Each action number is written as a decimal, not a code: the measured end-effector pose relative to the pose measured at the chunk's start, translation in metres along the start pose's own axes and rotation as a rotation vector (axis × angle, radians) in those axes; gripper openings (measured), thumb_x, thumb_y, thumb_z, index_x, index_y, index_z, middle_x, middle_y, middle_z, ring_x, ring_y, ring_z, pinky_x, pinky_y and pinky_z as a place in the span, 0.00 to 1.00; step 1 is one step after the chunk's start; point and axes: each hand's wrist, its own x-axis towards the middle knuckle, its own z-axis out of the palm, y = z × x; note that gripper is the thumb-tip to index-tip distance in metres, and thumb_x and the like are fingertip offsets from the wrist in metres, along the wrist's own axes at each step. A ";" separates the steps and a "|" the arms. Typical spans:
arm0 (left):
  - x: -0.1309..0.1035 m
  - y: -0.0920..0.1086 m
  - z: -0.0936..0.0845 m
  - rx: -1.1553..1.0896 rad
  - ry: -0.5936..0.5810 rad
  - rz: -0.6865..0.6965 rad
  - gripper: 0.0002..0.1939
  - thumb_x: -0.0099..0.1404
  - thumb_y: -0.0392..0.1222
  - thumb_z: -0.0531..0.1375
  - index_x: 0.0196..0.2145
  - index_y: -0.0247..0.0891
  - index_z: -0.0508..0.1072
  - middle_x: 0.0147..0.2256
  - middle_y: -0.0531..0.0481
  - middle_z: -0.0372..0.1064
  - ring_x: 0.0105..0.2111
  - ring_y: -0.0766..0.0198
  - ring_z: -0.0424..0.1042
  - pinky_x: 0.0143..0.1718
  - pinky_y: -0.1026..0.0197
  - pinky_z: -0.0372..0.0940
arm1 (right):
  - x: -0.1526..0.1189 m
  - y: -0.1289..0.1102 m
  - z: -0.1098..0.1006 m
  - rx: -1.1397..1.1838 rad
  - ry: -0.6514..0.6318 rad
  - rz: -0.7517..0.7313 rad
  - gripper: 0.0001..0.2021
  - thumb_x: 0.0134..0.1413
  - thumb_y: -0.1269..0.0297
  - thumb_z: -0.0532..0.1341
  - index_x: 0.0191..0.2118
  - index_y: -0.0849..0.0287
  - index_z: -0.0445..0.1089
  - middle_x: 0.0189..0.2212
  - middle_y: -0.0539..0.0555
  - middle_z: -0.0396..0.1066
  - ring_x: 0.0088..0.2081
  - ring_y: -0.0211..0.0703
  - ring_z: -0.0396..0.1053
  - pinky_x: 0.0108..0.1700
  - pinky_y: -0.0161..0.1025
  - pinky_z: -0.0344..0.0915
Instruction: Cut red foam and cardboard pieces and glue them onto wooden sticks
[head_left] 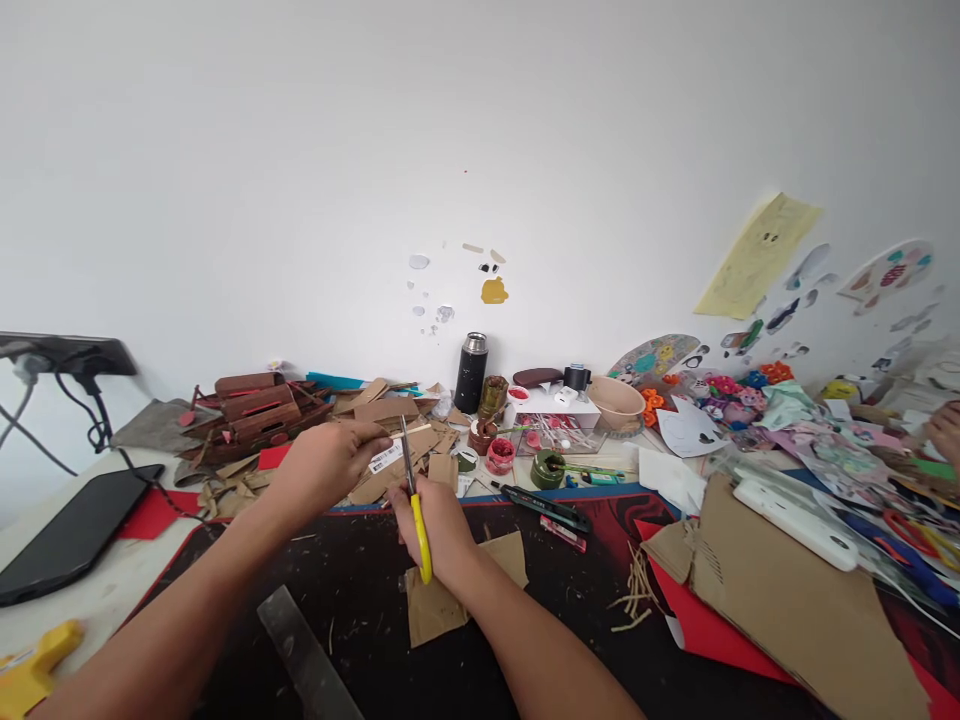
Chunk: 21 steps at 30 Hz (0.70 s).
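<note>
Plainly, the dark mat (360,575) was the broadest thing beneath the hands, with a large cardboard sheet (795,590) lying at its right side. A smaller brown piece (435,612) lay flat under the right wrist; it looked light and creasable, best lifted by a free edge.

The left hand (330,462) reached over the scraps (442,438), thumb and fingertips drawn close together near the blades; whether they pinched anything could not be told. The right hand (444,525) was closed around the scissors (417,508), which stood in front of the scraps, blades pointing away from the wearer.

They were likely rigid and fairly light, the metal smooth and sharp-edged, so the yellow handle (422,545) was the place to hold. Smallest of all, a thin pale strip (422,428) showed just beside the blades; it seemed nearly weightless and easily snapped, better taken near its end with a gentle pinch.
</note>
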 end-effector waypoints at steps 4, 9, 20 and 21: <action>0.003 -0.002 -0.002 -0.181 -0.075 0.000 0.28 0.71 0.60 0.52 0.43 0.43 0.88 0.38 0.46 0.88 0.37 0.49 0.83 0.38 0.58 0.70 | 0.003 0.000 0.002 -0.087 0.075 0.002 0.10 0.63 0.54 0.73 0.39 0.55 0.79 0.29 0.58 0.77 0.36 0.57 0.79 0.39 0.44 0.71; 0.005 0.001 0.000 -0.156 -0.056 0.009 0.27 0.72 0.58 0.52 0.44 0.44 0.88 0.40 0.46 0.88 0.39 0.50 0.83 0.38 0.58 0.70 | 0.000 -0.005 -0.001 -0.056 0.085 -0.009 0.07 0.66 0.58 0.70 0.39 0.55 0.79 0.30 0.56 0.78 0.37 0.54 0.80 0.40 0.42 0.73; 0.002 0.004 0.011 0.296 0.052 0.083 0.15 0.75 0.45 0.56 0.42 0.47 0.85 0.45 0.46 0.87 0.40 0.52 0.84 0.31 0.61 0.64 | -0.010 -0.019 -0.015 -0.017 0.023 0.032 0.12 0.67 0.51 0.70 0.42 0.55 0.78 0.24 0.48 0.72 0.21 0.41 0.72 0.28 0.35 0.68; 0.001 0.004 0.012 0.318 0.058 0.096 0.14 0.74 0.44 0.57 0.41 0.46 0.84 0.44 0.46 0.87 0.40 0.53 0.83 0.30 0.61 0.63 | -0.010 -0.018 -0.014 -0.025 0.027 0.035 0.12 0.67 0.51 0.70 0.42 0.55 0.78 0.25 0.48 0.73 0.21 0.41 0.72 0.28 0.35 0.68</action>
